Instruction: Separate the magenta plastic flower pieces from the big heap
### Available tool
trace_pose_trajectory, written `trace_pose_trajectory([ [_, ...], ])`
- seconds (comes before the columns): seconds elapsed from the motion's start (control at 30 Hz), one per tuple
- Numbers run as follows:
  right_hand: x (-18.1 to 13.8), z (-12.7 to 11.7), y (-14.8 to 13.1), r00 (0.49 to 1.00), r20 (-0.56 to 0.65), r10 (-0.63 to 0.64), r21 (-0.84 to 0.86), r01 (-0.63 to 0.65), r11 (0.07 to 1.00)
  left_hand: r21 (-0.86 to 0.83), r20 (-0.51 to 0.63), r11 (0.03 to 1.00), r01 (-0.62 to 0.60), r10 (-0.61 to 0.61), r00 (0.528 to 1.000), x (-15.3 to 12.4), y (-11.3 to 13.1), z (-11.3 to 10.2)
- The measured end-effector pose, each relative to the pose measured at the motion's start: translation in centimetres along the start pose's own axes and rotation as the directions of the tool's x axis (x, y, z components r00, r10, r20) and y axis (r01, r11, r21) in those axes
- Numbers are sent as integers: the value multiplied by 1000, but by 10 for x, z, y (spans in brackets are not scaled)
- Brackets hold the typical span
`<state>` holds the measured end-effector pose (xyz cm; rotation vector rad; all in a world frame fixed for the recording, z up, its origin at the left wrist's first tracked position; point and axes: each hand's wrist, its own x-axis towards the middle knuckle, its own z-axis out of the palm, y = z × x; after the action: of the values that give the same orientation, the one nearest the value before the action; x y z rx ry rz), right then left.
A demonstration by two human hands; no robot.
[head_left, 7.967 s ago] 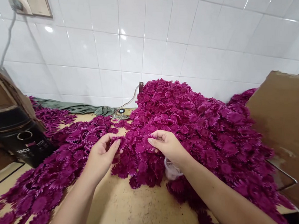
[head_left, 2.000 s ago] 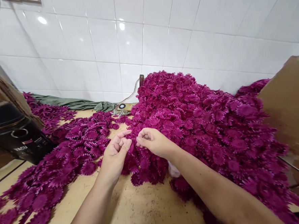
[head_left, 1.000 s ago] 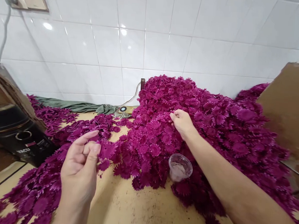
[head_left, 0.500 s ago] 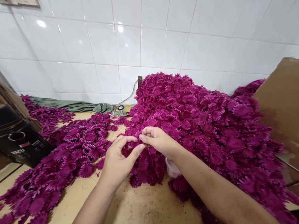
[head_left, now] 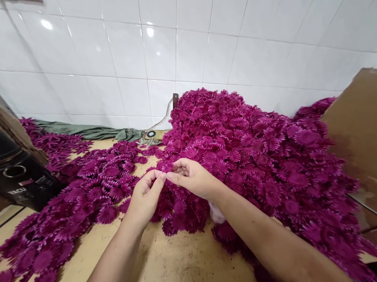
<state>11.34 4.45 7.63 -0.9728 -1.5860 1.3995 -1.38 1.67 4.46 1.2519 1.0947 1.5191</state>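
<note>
My left hand (head_left: 146,194) is pinched, thumb against forefinger. Its fingertips meet those of my right hand (head_left: 192,178), whose thumb and forefinger are also closed and the other fingers curled. Whatever lies between the fingertips is too small or hidden to name. Both hands are in front of a large pile of magenta artificial flower heads (head_left: 255,149) with fringed petals. Under my right wrist a whitish translucent container (head_left: 216,214) partly shows. Left of my left hand spreads a lower heap of the same flower heads (head_left: 92,194).
A black vacuum-bottle box (head_left: 20,175) stands at the left by torn cardboard (head_left: 16,130). Brown cardboard (head_left: 362,126) rises on the right. A green cloth (head_left: 80,130) lies along the white tiled wall (head_left: 194,52). The wooden table (head_left: 175,259) has dark specks.
My left thumb and forefinger have gone from spread apart to pinched together. Both hands have shifted slightly left, fingertips now touching. The view has tilted a little.
</note>
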Motion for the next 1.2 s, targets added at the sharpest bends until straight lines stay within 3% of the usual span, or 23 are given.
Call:
trace_pose_trajectory([
  [0.2, 1, 3, 1, 996, 38, 76, 91, -79, 993, -146, 8, 988, 46, -45, 999, 2, -8, -3],
  [0.37, 4, 5, 0, 997, 77, -23, 40, 20, 999, -164, 83, 983, 78, -65, 994, 0, -7, -7],
  [0.5, 15, -6, 3, 986, -160, -47, -111, 29, 993, -184, 107, 981, 63, -44, 993, -3, -6, -12],
  [0.6, 26, -24, 8, 920, -392, -14, -152, -50, 987, -191, 45, 981, 36, -27, 999, -2, -6, -16],
  [0.7, 30, -37, 12, 866, -489, -106, -256, -26, 966, -54, -35, 998, 25, -27, 999, 4, -7, -19],
  [0.77, 28, -38, 12, 838, -459, -293, -458, 60, 887, 72, -66, 997, 18, -13, 998, 9, -9, -19],
  [0.83, 23, -32, 10, 811, -367, -455, -661, 118, 741, 181, -96, 983, -15, 33, 995, 14, -12, -20],
  [0.93, 12, -17, 4, 817, -241, -524, -781, 157, 604, 269, -110, 961, -68, 101, 989, 18, -17, -23],
  [1.1, 6, 1, -7, 865, -99, -492, -769, 248, 590, 268, -29, 959, -93, 104, 994, 22, -24, -27],
  [1.2, 12, 6, -5, 904, -72, -422, -716, 247, 653, 311, -9, 945, -99, 107, 994, 24, -26, -28],
])
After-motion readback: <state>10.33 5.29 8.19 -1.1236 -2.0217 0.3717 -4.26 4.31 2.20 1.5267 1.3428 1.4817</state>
